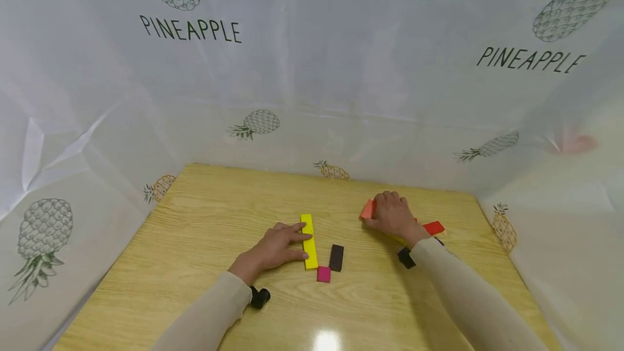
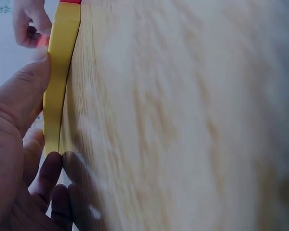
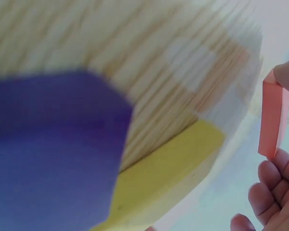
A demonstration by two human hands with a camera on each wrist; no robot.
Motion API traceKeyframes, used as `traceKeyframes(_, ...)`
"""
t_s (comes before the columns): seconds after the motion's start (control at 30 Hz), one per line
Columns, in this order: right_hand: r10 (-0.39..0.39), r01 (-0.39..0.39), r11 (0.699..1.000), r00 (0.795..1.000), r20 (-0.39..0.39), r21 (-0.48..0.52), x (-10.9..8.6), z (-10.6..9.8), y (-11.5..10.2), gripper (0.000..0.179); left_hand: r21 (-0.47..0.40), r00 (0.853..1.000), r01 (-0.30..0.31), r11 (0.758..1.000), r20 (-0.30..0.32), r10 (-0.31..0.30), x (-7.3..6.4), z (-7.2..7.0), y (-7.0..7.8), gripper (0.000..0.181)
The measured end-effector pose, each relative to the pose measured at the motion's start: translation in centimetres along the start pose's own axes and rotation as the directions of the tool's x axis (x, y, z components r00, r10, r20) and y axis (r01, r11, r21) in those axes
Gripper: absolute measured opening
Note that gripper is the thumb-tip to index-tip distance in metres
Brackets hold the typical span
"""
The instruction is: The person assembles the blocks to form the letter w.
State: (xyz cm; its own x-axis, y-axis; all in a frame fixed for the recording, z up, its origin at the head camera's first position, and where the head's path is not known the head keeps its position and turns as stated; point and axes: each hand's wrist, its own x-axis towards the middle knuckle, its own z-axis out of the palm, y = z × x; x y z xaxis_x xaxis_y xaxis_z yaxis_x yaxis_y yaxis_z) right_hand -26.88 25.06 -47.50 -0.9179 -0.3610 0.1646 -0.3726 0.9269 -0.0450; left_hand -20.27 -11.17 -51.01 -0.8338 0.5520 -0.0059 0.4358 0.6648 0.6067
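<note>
My right hand pinches a coral-orange block between thumb and fingers at the right of the table. In the right wrist view the same orange block stands on edge between thumb and fingertips. Fairly straight, the fingers and thumb of my left hand touch the left side of two yellow blocks laid end to end in a line. A pink square block sits by the near end of that line. Beside it lies a dark brown block.
Around my right wrist lie a red block, a black block and others partly hidden by the arm. Close to the right wrist camera are a purple-blue block and a yellow block. A pineapple-print sheet surrounds the wooden table.
</note>
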Motion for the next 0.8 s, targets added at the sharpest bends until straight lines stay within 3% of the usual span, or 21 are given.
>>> traceKeyframes(0.4, -0.136, 0.136, 0.991, 0.989, 0.055, 0.002, 0.5, 0.3, -4.6, 0.060, -0.011, 1.000, 0.006, 1.000, -0.003, -0.006, 0.2, -0.5, -0.3, 0.051)
traceKeyframes(0.8, -0.184, 0.181, 0.983, 0.974, 0.130, 0.034, 0.0, 1.4, -6.2, 0.056, -0.011, 1.000, 0.001, 1.000, 0.011, -0.001, 0.1, -0.1, 0.1, 0.052)
